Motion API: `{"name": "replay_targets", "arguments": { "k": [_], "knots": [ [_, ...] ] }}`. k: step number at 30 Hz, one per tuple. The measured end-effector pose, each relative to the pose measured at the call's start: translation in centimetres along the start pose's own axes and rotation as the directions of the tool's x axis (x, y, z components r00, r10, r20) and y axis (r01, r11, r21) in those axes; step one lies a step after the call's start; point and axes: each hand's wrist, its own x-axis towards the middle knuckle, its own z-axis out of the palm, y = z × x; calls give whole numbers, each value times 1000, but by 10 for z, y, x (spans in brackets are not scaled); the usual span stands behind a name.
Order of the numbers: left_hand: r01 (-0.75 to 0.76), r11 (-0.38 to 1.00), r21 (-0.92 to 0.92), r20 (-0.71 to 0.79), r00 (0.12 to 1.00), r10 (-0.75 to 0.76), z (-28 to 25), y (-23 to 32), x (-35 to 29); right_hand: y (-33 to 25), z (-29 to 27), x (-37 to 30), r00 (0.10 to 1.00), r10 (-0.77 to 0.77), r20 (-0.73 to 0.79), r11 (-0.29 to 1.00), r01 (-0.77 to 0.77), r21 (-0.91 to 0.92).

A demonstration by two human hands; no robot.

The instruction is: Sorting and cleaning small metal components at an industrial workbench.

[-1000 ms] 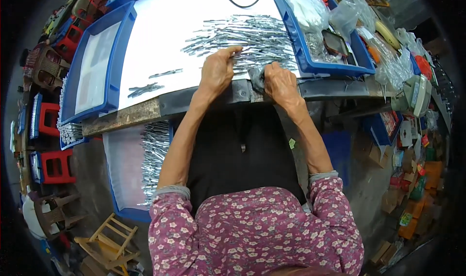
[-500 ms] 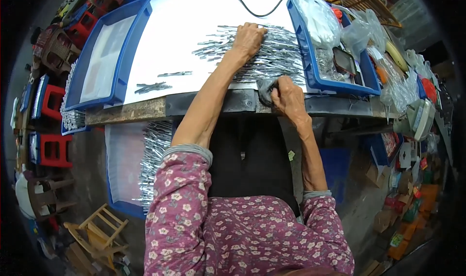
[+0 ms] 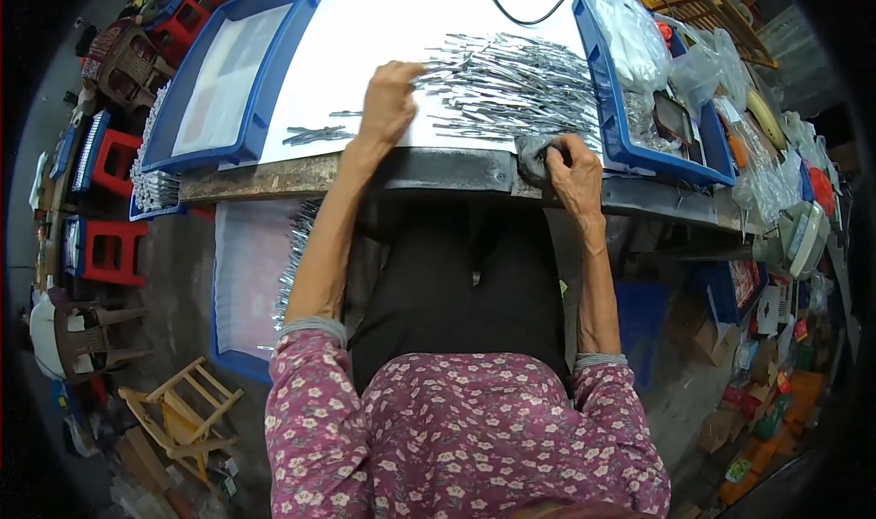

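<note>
Presently, I read the two hands as apart from each other. Left hand (image 3: 390, 99): raised over the white work surface (image 3: 383, 26), fingertips drawn together at the left edge of a pile of thin metal pieces (image 3: 520, 86); I cannot tell whether one is pinched. Right hand (image 3: 577, 174): fingers curled against a dark grey wad (image 3: 531, 163) at the table's front edge, below the pile; firmness of grip unclear to me. A smaller cluster of metal pieces (image 3: 315, 136) lies left of the left hand. Farther out, I note a blue tray (image 3: 253, 122) at left, another holding plastic bags (image 3: 617, 122) at right, and a black cord (image 3: 508, 11) behind.
</note>
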Motion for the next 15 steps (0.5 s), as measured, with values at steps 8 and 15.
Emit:
{"name": "replay_targets", "arguments": {
  "k": [8, 15],
  "knots": [
    [71, 978, 199, 6, 997, -73, -16, -39, -38, 11, 0, -4, 983, 132, -131, 964, -96, 249],
    [-88, 973, 214, -51, 994, 101, -7, -37, -32, -25, -16, -15, 919, 389, 66, 650, -325, 687]
  ]
}}
